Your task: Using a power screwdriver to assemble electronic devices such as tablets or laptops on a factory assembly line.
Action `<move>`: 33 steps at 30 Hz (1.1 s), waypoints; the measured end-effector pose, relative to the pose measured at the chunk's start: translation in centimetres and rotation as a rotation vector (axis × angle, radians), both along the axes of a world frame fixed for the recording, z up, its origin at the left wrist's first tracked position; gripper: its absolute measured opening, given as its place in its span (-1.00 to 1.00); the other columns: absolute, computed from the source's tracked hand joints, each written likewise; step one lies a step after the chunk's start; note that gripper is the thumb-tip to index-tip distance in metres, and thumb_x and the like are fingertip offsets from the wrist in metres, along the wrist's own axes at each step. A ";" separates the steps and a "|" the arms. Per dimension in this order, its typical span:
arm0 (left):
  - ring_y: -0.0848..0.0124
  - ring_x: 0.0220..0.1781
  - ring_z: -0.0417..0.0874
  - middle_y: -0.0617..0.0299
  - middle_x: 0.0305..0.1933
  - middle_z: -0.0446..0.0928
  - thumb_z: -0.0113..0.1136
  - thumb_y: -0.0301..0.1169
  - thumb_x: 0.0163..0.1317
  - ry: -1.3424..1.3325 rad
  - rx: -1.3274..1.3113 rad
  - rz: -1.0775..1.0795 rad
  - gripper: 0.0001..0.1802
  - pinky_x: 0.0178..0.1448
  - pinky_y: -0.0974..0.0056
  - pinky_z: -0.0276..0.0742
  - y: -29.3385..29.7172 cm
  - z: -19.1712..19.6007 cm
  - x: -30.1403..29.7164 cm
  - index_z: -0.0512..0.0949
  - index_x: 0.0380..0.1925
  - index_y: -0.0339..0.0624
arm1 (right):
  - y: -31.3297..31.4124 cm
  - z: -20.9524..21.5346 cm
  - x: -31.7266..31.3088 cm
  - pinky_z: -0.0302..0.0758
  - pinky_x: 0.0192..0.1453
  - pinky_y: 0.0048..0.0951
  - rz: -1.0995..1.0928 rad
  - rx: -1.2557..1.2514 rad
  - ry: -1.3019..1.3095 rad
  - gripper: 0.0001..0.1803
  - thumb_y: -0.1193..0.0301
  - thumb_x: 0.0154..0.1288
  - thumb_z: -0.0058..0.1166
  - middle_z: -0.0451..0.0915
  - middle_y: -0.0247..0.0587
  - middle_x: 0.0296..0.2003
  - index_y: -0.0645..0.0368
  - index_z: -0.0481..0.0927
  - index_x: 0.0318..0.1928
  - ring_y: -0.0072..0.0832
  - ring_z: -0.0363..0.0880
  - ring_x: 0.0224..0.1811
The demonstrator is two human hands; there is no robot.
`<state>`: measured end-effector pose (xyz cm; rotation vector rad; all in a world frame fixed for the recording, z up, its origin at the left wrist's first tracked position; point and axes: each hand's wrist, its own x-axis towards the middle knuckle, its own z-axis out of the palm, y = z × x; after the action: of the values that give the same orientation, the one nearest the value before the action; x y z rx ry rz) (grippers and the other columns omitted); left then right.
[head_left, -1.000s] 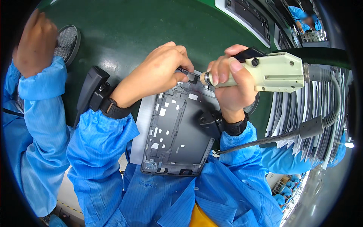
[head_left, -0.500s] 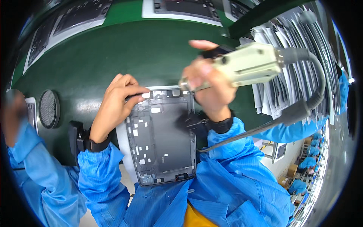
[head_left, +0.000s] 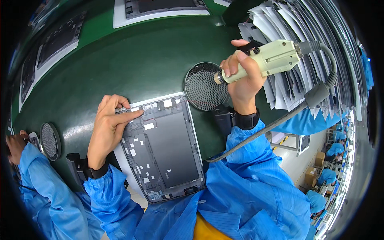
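My right hand (head_left: 245, 82) is wrapped round a pale cream electric screwdriver (head_left: 276, 58) with a grey cable running back from its end. Its nose points left, over a round black dish (head_left: 202, 90) with a perforated top; whether it touches the dish I cannot tell. An open tablet housing (head_left: 170, 148), dark inside with small white pads, lies tilted in front of me on a white sheet (head_left: 127, 170). My left hand (head_left: 106, 130) grips the housing's far left corner, with the forefinger laid along its inner edge. Any small part under that fingertip is hidden.
A stack of upright sheets (head_left: 296, 60) stands at the right. More tablet housings (head_left: 160, 6) on white sheets line the far side of the green table (head_left: 100, 72). At the left are a second round dish (head_left: 50, 141) and another person's hand (head_left: 17, 148) and blue sleeve.
My right hand has drawn the screwdriver away from the housing's far edge, toward the right and over the dish. The dish now shows. My left hand stays at the housing's far left corner.
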<state>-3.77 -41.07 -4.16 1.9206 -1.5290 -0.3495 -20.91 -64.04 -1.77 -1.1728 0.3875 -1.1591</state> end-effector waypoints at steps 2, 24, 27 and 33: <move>0.25 -0.23 0.36 0.23 -0.29 0.39 0.16 -0.68 -0.20 0.011 0.013 0.005 -0.59 -0.07 0.25 0.34 0.0 0.1 -0.1 0.69 -0.30 -0.03 | 0.0 0.0 -0.2 0.32 -0.48 -0.42 -0.021 -0.069 0.131 -0.66 0.42 0.12 -0.10 0.28 -0.31 -0.76 0.46 0.44 -0.17 -0.53 0.24 -0.73; 0.21 -0.19 0.44 0.15 -0.29 0.48 0.36 -0.54 -0.23 0.115 -0.047 0.036 -0.58 -0.09 0.23 0.36 1.6 0.7 1.5 0.54 -0.24 -0.28 | 0.4 0.7 0.0 0.36 -0.47 -0.46 0.089 -0.056 -0.025 -0.64 0.47 0.10 -0.03 0.33 -0.32 -0.71 0.48 0.43 -0.11 -0.54 0.29 -0.70; 0.20 -0.16 0.42 0.18 -0.30 0.46 0.41 -0.44 -0.27 0.069 -0.018 0.032 -0.57 -0.05 0.22 0.33 1.7 -0.1 1.9 0.55 -0.29 -0.27 | 1.7 2.5 0.1 0.23 -0.36 -0.43 0.271 -0.125 0.012 -0.54 0.32 0.17 -0.15 0.24 -0.38 -0.70 0.40 0.32 0.01 -0.57 0.23 -0.65; 0.25 -0.12 0.39 0.25 -0.25 0.44 0.41 -0.37 -0.24 0.044 -0.041 -0.016 -0.58 0.03 0.22 0.26 2.5 -1.2 2.2 0.58 -0.28 -0.23 | 9.0 2.6 6.5 0.27 -0.36 -0.41 0.601 -0.137 0.007 -0.53 0.31 0.17 -0.20 0.21 -0.39 -0.70 0.37 0.35 0.02 -0.57 0.19 -0.69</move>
<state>-1.59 -38.62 -5.32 1.8577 -1.5125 -0.3626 -14.40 -55.01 0.85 -1.2941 -0.0488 -0.6619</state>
